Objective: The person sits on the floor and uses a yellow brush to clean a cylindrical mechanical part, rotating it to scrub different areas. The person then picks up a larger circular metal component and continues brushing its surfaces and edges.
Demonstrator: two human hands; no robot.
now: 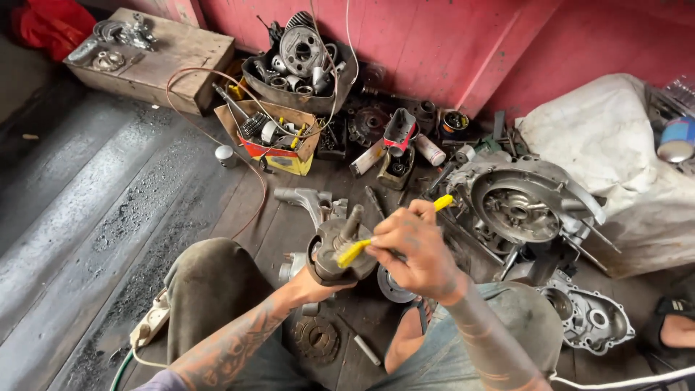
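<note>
We look down from head height, close over our hands (405, 250) at frame centre, facing the red wall (449, 43) along the top.

Right hand (414, 250) brushes the crankshaft (340, 250) with a yellow toothbrush (362, 247).

The left hand (313, 279) is mostly hidden under the round metal engine part (339, 250) it cups, the yellow brush (362, 246) vanishes inside the right hand (413, 250), and the blue can (677, 140) is cut off by the right edge.
</note>
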